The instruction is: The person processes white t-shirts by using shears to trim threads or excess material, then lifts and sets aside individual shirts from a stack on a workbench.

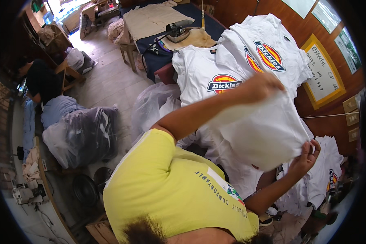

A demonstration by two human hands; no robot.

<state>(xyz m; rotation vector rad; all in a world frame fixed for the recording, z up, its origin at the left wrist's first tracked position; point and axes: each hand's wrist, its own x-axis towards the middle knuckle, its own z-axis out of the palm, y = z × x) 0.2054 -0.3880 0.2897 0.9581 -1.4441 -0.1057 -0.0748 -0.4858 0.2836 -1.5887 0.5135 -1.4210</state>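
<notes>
A white T-shirt (258,132) is stretched between my hands, its near part smeared by motion. My left hand (264,87) is closed, gripping the cloth at its upper edge. Lower and to the right, my right hand (306,157) pinches the shirt's other edge between thumb and fingers. Beyond my left hand lies a heap of white shirts (195,67) with red, yellow and dark blue chest prints. More white shirts (323,162) hang or lie beside my right hand. The held shirt hides part of the heap under it.
Behind the heap, a clothes iron (178,35) rests on a dark-covered table (150,53). Clear plastic bags (83,136) of cloth stand on the floor (105,71) at left. A person (44,79) sits far left. A framed sign (321,71) and wall switches (351,118) are at right.
</notes>
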